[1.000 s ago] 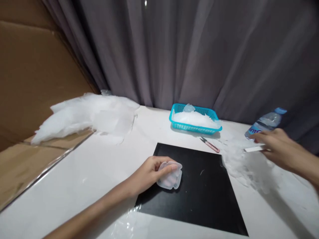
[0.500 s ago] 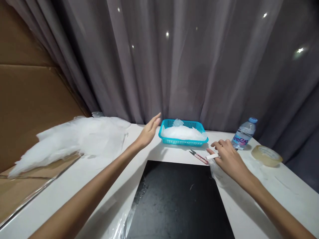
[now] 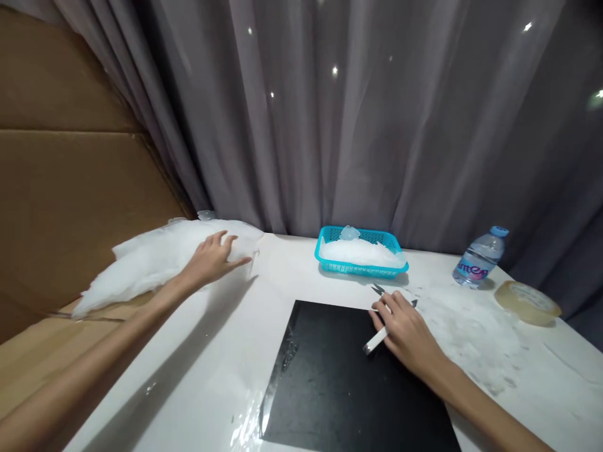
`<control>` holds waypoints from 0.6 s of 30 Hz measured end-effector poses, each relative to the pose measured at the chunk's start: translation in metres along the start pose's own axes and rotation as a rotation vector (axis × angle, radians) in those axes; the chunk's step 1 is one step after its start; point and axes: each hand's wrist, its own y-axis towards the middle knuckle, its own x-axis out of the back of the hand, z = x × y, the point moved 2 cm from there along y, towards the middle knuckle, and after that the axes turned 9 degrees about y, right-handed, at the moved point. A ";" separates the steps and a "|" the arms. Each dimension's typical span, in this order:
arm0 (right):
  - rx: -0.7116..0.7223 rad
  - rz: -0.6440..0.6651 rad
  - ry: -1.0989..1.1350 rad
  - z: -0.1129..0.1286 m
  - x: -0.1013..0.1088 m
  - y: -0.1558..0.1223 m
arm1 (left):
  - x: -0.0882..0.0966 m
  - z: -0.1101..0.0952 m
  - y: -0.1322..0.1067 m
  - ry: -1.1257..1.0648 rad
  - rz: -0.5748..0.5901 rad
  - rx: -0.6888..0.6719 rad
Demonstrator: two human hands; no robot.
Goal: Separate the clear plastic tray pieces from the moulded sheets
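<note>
My left hand point(image 3: 211, 257), fingers spread and holding nothing, hovers over or touches the pile of white filmy sheets point(image 3: 155, 251); contact cannot be told. A slim white pen-like tool point(image 3: 375, 340) with a dark far tip is gripped in my right hand point(image 3: 400, 326), above the top right part of a black board point(image 3: 339, 370). Just beyond those fingers show the dark blades of small thread snips point(image 3: 377, 289); their handles are hidden by the hand. White material point(image 3: 360, 252) fills a blue plastic basket point(image 3: 362, 270) at the back.
At the right stand a water bottle point(image 3: 478, 257) and a roll of clear tape point(image 3: 527, 302). Whitish residue point(image 3: 475, 333) is spread over the tabletop near them. Cardboard point(image 3: 80, 213) rises at the left, and a grey curtain point(image 3: 301, 138) hangs behind the table.
My left hand has moved left from beside the basket to the white pile. My right hand has come inward with the pen-like tool, now over the board. The view has shifted slightly left.
</note>
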 end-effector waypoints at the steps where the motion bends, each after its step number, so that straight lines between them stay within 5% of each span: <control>1: 0.026 -0.004 -0.001 0.008 -0.005 -0.001 | 0.006 0.011 -0.004 0.029 -0.011 0.022; 5: 0.070 -0.007 0.017 0.025 -0.022 -0.006 | 0.019 0.028 -0.021 0.083 -0.015 0.044; 11: 0.018 0.001 0.138 0.019 -0.033 -0.014 | 0.024 0.014 -0.042 0.026 -0.082 0.085; 18: -0.019 -0.027 0.198 0.014 -0.033 -0.017 | 0.030 -0.007 -0.051 -0.236 -0.481 0.254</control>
